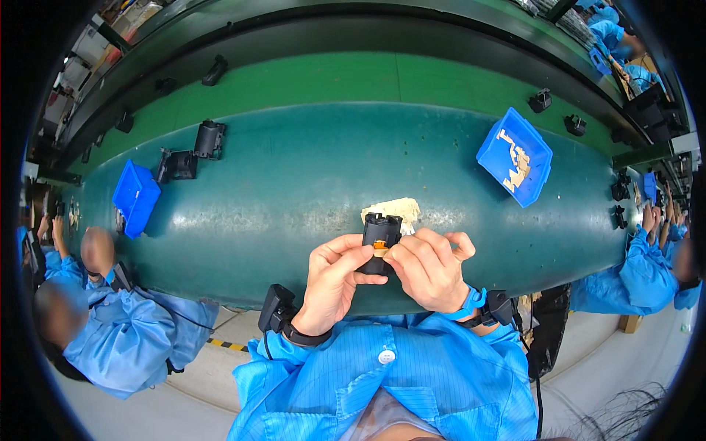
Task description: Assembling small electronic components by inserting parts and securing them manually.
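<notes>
My left hand (pixel 334 275) is closed round the left side of a black plastic housing (pixel 382 226), which I hold up over the near edge of the green work surface. A small orange patch (pixel 379 245) shows on the housing's face, with a small tan piece (pixel 381 253) just below it. The fingertips of my right hand (pixel 430 268) pinch at the tan piece against the housing; part of it is hidden under them. Just behind the housing lies a cream-coloured sheet (pixel 403 209) with an uneven outline.
A blue bin (pixel 540 184) with cream pieces stands at the far right; another blue bin (pixel 136 198) is at the left. Black housings (pixel 209 140) lie beside the left bin, with more on the green belt (pixel 323 77) beyond. Co-workers in blue (pixel 140 331) sit at both sides.
</notes>
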### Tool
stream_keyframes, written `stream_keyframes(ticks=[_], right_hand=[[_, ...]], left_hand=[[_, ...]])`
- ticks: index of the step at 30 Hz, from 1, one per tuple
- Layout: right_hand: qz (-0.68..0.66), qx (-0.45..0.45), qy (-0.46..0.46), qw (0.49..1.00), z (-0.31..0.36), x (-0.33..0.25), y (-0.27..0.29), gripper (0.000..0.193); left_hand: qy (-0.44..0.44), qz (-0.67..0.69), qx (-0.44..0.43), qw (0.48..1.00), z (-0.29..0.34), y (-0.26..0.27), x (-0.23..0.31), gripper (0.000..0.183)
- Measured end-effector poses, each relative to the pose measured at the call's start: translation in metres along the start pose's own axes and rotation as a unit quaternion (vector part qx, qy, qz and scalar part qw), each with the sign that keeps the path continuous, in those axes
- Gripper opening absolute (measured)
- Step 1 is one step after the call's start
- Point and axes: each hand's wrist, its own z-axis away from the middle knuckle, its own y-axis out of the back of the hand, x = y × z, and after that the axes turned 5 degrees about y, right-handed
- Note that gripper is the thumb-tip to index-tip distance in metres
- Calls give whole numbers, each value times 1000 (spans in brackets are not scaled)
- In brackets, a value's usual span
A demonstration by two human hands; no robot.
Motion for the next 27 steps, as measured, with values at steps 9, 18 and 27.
stream_keyframes(ticks=[9,18,27], right_hand=[[-106,-7,1,994,19,28,17,21],[156,57,-299,940,24,129,43,31],[-719,-62,-398,566,9,19,15,61]], left_hand=[[30,-107,50,993,-4,1,4,14],[7,-7,-21,1000,0,9,-3,19],[-65,-1,-91,994,-3,-7,-11,16]])
